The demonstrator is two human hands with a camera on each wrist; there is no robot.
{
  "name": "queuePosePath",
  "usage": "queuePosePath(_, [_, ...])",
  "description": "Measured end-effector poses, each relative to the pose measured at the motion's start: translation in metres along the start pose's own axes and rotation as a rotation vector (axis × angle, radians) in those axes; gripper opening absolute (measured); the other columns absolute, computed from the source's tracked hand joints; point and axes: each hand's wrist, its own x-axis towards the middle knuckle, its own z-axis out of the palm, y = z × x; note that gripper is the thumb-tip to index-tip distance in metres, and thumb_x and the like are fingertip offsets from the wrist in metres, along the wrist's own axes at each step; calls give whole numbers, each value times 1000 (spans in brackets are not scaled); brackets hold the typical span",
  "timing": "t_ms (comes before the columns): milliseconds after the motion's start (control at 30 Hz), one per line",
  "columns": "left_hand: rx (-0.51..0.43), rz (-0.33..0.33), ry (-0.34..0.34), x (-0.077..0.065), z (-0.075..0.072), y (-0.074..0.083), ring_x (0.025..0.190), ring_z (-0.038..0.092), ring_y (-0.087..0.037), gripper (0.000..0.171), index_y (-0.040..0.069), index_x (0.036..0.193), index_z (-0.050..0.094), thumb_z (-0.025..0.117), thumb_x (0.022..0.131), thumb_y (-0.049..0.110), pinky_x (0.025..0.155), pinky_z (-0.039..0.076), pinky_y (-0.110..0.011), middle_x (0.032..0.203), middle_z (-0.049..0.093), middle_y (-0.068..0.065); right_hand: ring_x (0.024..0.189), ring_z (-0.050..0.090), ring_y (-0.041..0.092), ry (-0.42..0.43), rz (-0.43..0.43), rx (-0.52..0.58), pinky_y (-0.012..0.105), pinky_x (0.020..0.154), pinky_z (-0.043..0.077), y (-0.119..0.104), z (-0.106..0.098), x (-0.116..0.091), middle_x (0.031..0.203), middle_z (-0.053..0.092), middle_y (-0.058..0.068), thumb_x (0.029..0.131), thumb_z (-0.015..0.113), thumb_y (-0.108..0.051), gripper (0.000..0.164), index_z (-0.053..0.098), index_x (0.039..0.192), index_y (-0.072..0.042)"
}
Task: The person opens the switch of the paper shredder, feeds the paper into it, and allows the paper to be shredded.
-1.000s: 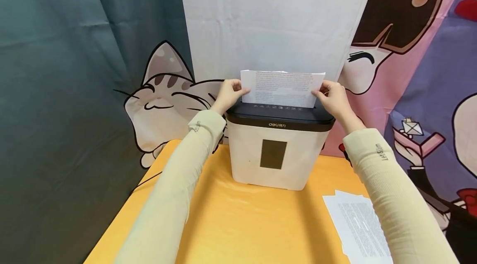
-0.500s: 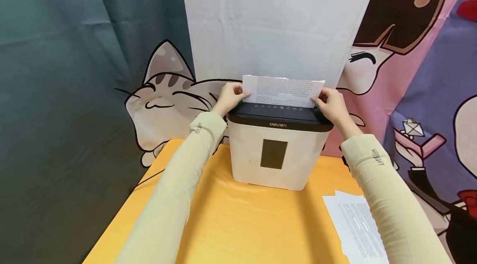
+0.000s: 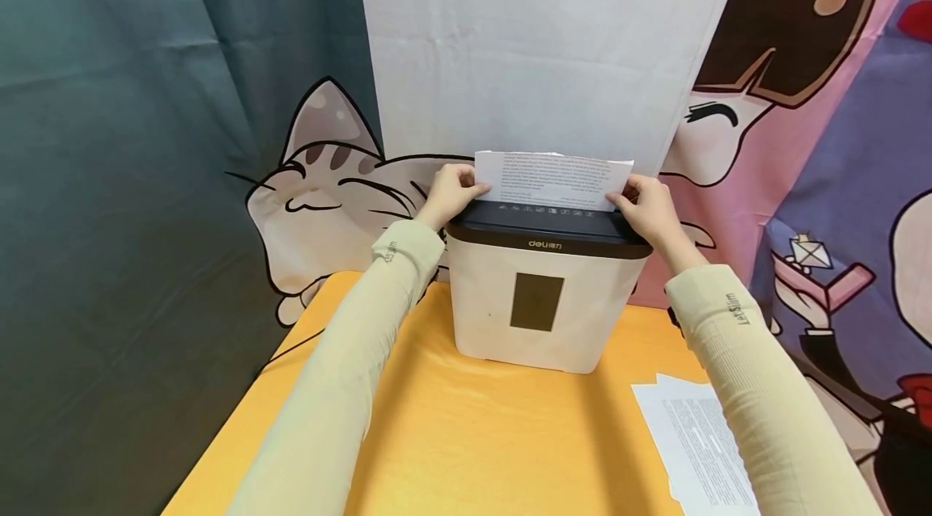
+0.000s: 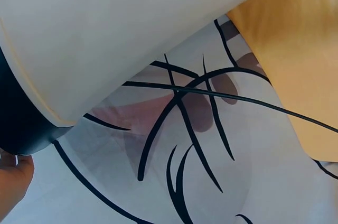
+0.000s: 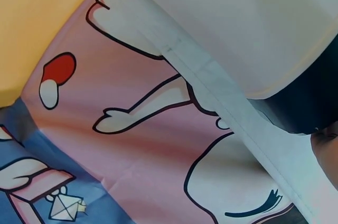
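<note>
Printed paper sheets (image 3: 557,178) stand upright in the top slot of a white paper shredder (image 3: 480,298) with a dark lid, their lower part hidden inside. My left hand (image 3: 450,191) pinches the sheets' left edge between thumb and fingers, just above the lid. At the opposite edge my right hand (image 3: 646,205) pinches them the same way. The left wrist view catches only part of the left hand (image 4: 15,182) beside the dark lid (image 4: 26,123). In the right wrist view a bit of the right hand (image 5: 326,152) shows by the lid's corner.
More printed sheets (image 3: 699,443) lie on the yellow table (image 3: 502,435) at the front right. A black cord (image 3: 291,350) crosses the table's left edge. Cartoon-printed curtains (image 3: 306,217) hang close behind the shredder.
The paper has sunk lower into the shredder slot, so less of it shows above the lid. Both hands have followed it slightly downward, still pinching its edges.
</note>
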Motion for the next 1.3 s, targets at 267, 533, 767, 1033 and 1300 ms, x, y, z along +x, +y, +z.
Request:
queuePosePath(267, [11,13,3,-1,0,1,65,41,-13,24,3,68,56,70,85,14,63,32,-19,62,49,1,70,57,17,-4,18,10,18,65,40,4,2,-2,92,66,29,89,63,-6,22,64,104,10])
queuePosePath(533, [2,16,25,1,-2,2,67,46,-13,16,0,78,64,71,84,14,64,35,-19,68,57,-4,66,46,12,26,2,23,16,61,34,0,2,1,80,62,24,88,63,-5,13,64,92,7])
queuePosePath(767, [-17,12,10,1,-1,5,75,60,-16,14,0,91,71,70,85,13,69,41,-19,89,72,-16,65,45,2,19,11,41,12,61,35,-1,3,0,84,65,24,90,62,-8,14,66,91,5])
queuePosePath(1033, [-34,6,7,0,0,8,77,61,-17,13,0,90,71,71,84,12,73,43,-21,90,72,-16,64,44,-5,23,3,57,11,63,36,0,5,0,85,64,22,91,61,-10,15,66,92,4])
queuePosePath(1300, [-33,17,0,0,1,9,81,63,-21,12,1,90,71,70,84,11,80,45,-25,91,72,-15,67,46,5,21,20,51,15,66,37,0,9,-2,85,64,20,91,61,-10,15,66,93,4])
